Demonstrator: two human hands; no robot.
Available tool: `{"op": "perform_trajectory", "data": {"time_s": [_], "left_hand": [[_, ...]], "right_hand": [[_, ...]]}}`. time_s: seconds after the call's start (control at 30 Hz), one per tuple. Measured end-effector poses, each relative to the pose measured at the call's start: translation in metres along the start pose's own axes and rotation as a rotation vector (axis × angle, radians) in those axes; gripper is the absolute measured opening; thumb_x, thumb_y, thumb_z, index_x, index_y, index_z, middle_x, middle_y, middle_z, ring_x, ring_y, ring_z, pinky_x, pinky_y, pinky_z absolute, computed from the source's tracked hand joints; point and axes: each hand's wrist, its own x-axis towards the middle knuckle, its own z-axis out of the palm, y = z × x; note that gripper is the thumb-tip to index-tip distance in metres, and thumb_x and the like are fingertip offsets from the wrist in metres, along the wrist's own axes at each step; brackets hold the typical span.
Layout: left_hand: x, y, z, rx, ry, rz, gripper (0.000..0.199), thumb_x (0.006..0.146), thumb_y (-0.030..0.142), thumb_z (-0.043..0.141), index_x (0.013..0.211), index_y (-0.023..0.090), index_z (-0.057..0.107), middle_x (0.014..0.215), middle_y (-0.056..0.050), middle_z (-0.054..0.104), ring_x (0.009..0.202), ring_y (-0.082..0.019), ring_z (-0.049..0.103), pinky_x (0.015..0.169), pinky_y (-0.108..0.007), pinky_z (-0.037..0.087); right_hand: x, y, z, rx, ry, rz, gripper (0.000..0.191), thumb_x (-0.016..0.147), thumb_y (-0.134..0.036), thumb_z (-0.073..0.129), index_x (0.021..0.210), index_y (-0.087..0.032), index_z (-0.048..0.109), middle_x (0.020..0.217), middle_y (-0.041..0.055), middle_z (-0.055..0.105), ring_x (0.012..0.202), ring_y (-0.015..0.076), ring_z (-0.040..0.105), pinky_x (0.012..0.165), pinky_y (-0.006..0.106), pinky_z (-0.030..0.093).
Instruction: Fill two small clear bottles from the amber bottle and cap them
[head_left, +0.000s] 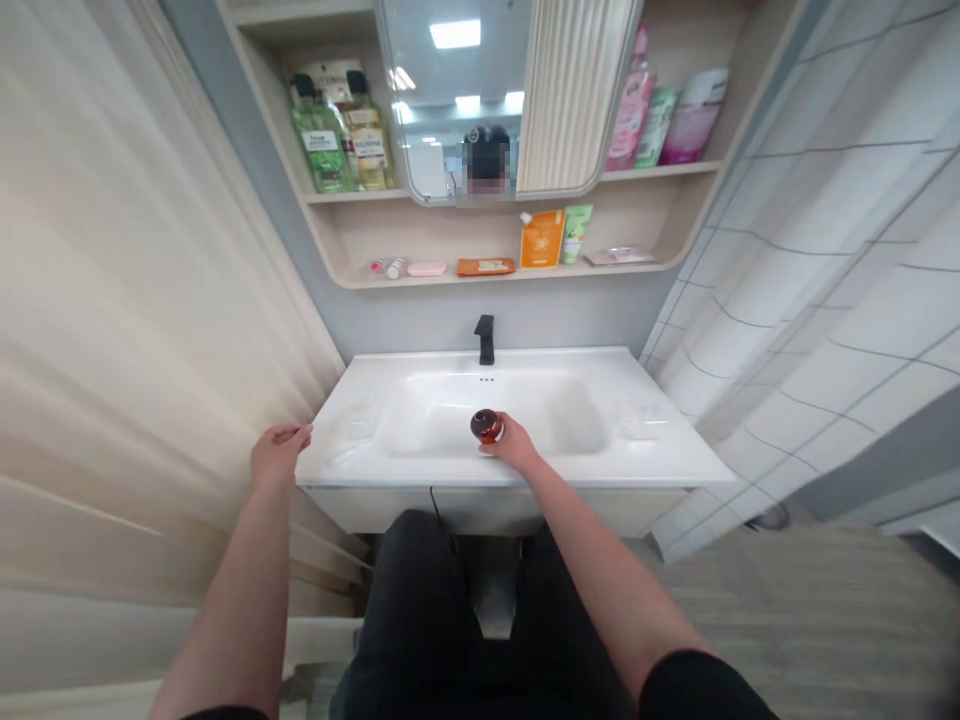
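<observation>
My right hand (pixel 514 444) grips a small round amber glass bottle (pixel 486 426) with a dark cap, holding it over the front of the white washbasin (pixel 420 465). The bottle is partly hidden by my fingers. My left hand (pixel 279 452) is at the left corner of the basin top, fingers loosely apart and holding nothing. It sits close to the beige curtain (pixel 135 300) and just off the white rim.
A black faucet (pixel 485 338) rises at the back of the basin. Above it, a wall cabinet with a mirror (pixel 450 90) has shelves (pixel 510 275) of bottles, tubes and packets. White tiles (pixel 825 300) cover the right side, with a grey floor (pixel 787 620) below.
</observation>
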Motion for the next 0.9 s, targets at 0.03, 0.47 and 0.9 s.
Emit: {"op": "perform_trajectory", "data": {"time_s": [0.03, 0.47, 0.9], "left_hand": [[0.005, -0.004, 0.000, 0.116, -0.019, 0.006, 0.041, 0.063, 0.038, 0.092, 0.090, 0.020, 0.066, 0.079, -0.001, 0.073, 0.078, -0.023, 0.072, 0.075, -0.036, 0.060], [0.023, -0.043, 0.008, 0.588, -0.278, 0.190, 0.031, 0.080, 0.026, 0.077, 0.111, 0.020, 0.075, 0.146, -0.013, 0.073, 0.134, -0.036, 0.068, 0.124, -0.056, 0.049], [-0.161, 0.008, 0.150, 0.140, -0.851, 0.603, 0.094, 0.077, 0.030, 0.087, 0.163, 0.028, 0.048, 0.170, -0.015, 0.048, 0.152, -0.036, 0.056, 0.124, -0.056, 0.050]], "right_hand": [[0.000, 0.000, 0.000, 0.000, 0.001, 0.001, 0.073, 0.064, -0.026, 0.099, 0.131, -0.026, 0.069, 0.122, 0.0043, 0.080, 0.114, 0.0310, 0.076, 0.104, 0.044, 0.056], [0.001, 0.003, 0.001, -0.028, 0.014, -0.016, 0.074, 0.063, -0.032, 0.099, 0.130, -0.025, 0.069, 0.116, 0.0042, 0.080, 0.104, 0.0287, 0.075, 0.096, 0.041, 0.057], [-0.003, -0.003, -0.003, 0.130, 0.040, -0.026, 0.074, 0.065, -0.056, 0.096, 0.128, -0.023, 0.075, 0.110, 0.0042, 0.081, 0.091, 0.0255, 0.069, 0.089, 0.039, 0.056]]}}
